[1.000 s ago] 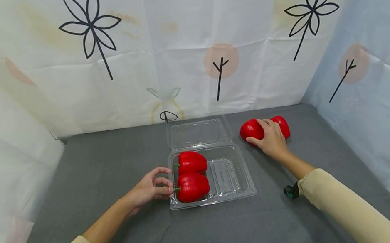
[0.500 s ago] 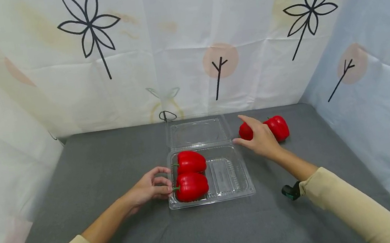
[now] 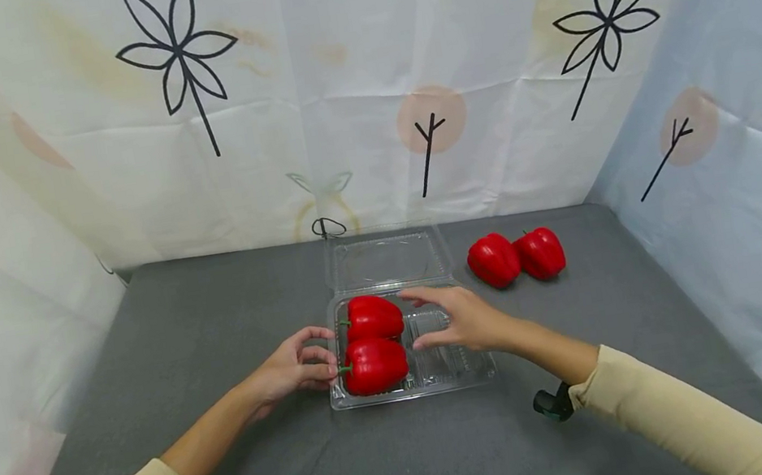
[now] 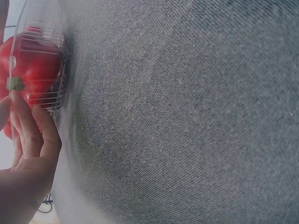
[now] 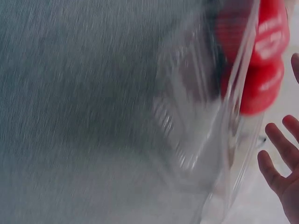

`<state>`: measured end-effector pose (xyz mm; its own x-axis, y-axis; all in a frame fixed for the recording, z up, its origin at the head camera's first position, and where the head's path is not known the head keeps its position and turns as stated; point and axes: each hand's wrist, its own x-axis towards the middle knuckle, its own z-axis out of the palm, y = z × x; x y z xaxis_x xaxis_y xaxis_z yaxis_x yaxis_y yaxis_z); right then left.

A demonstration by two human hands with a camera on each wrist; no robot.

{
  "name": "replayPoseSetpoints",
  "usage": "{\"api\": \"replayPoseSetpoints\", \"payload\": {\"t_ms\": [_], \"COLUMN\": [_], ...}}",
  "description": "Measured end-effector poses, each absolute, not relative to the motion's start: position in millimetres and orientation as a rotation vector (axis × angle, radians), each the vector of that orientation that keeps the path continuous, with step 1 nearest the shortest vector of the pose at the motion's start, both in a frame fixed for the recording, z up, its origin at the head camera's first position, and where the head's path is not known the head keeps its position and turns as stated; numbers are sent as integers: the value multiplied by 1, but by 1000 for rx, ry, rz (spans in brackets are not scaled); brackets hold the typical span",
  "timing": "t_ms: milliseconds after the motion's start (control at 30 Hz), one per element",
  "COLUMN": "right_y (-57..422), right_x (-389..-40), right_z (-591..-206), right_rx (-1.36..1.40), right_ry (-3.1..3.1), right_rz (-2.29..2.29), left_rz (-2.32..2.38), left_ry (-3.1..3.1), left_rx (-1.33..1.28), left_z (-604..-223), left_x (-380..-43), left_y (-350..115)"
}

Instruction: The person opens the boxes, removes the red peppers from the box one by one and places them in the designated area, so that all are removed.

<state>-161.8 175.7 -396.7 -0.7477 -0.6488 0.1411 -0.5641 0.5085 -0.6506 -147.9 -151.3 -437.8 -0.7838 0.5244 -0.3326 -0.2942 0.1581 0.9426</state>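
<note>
A clear plastic clamshell container (image 3: 485,370) lies unfolded on the table, its lid (image 3: 388,259) laid back behind it. Two red bell peppers (image 3: 376,366) sit one behind the other in its left half, green stems pointing left. My left hand (image 3: 302,362) holds the container's left rim between thumb and fingers; in the left wrist view its fingers (image 4: 30,135) lie along the outside of the wall. Over the right half hovers my right hand (image 3: 463,319), thumb and fingers spread apart with nothing between them, just right of the peppers. It partly hides the container's right side.
Two more red bell peppers (image 3: 494,261) lie side by side on the grey table (image 3: 253,470), to the right of the lid. Patterned white cloth (image 3: 359,93) stands behind the table and along both sides.
My right hand has left the two peppers at the back right and moved left and nearer, over the container. Those peppers stay on the table. My left hand has not visibly moved.
</note>
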Motion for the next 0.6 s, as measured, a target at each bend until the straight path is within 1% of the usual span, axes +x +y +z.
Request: {"api": "replayPoseSetpoints", "payload": {"t_ms": [300,600], "right_y": [146,130], "right_x": [-149,-147], "right_z": [-394,-392], "right_rx": [-1113,-1137], "right_ry": [2414,2444], "right_rz": [-972,-803], "left_rz": [1688,1685], "left_ry": [1819,1830], "left_rx": [204,212], "left_z": [-441,-441], "left_x": [-149,-149], "left_y": [-152,-153]}}
